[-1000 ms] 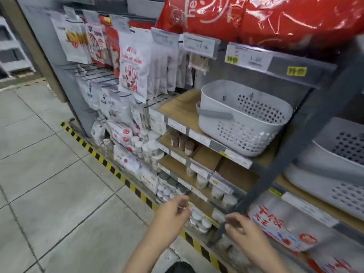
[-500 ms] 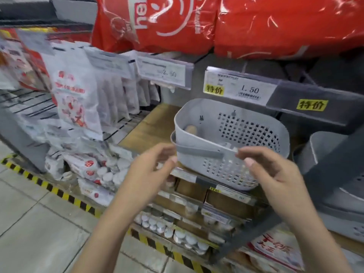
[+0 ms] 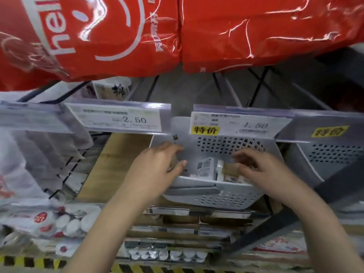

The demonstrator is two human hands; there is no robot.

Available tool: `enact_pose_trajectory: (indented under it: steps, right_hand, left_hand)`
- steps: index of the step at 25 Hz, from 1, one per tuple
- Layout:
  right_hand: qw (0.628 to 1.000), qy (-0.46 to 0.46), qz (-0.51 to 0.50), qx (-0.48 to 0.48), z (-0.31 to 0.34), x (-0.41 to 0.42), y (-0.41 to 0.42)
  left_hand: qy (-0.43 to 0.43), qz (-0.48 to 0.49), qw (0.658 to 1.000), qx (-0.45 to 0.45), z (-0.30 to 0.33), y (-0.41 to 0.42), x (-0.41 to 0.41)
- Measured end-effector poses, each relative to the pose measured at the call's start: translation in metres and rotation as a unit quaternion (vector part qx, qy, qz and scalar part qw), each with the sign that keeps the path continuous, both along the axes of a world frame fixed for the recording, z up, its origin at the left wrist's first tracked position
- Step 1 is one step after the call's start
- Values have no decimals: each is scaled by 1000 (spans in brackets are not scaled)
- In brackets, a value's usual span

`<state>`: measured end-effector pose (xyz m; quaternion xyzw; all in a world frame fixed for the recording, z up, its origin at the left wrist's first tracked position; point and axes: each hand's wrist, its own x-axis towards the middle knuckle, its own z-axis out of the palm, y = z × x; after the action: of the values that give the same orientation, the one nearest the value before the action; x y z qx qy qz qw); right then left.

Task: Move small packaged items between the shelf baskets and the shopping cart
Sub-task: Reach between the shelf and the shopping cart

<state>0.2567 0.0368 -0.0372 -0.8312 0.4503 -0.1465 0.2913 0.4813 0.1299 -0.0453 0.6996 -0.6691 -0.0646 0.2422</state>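
Right now both hands are down inside the pale grey perforated basket (image 3: 214, 196) on the wooden shelf (image 3: 116, 154). It is a plastic tub with rows of small holes in its walls and a darker grey handle bar across the near side, just below the wrists. The left hand (image 3: 157, 164) curls over something small and brownish; its thumb and fingers (image 3: 177, 149) are closed around it, though blur keeps me from telling what it is. The right hand (image 3: 256, 168) has its fingers slightly spread and bent, fingertips touching a tan packet (image 3: 229, 170) lying among the small packaged items (image 3: 204, 167); whether it actually grips the packet I cannot tell. Between the two hands sits a white packet with a barcode and a square code printed on it. Just above the fingers hang clear price strips: one tag (image 3: 118, 120) reads 2.50, another (image 3: 238, 126) reads 1.50 beside a yellow sticker with 特价. A second 特价 sticker (image 3: 329, 132) sits further to the right of the right hand, over a second grey basket (image 3: 331, 154). High over the fingers bulge glossy red bags (image 3: 177, 30), one printed "hell" in white lettering.
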Motion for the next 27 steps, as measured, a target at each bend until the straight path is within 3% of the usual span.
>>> enact_pose_trajectory:
  steps: [6,10,14,20,27]
  right_hand:
    - [970,216,37,107,-10,32,-56]
    - [914,397,86,2,-37,52,-78]
    - [897,421,91,99,-47,48,-91]
    - [885,431,87,153,-46,50,-97]
    - [912,392,31,115,-43,45,-95]
  left_hand:
    - [3,-39,999,2,-7,-3,4]
    - [27,-61,997,44,-2,-9,8]
    - [36,-90,985,145,7,-27,15]
    - [54,-162,964,202,10,-71,-3]
    - [-78,-252,911,316,-11,-130,-32]
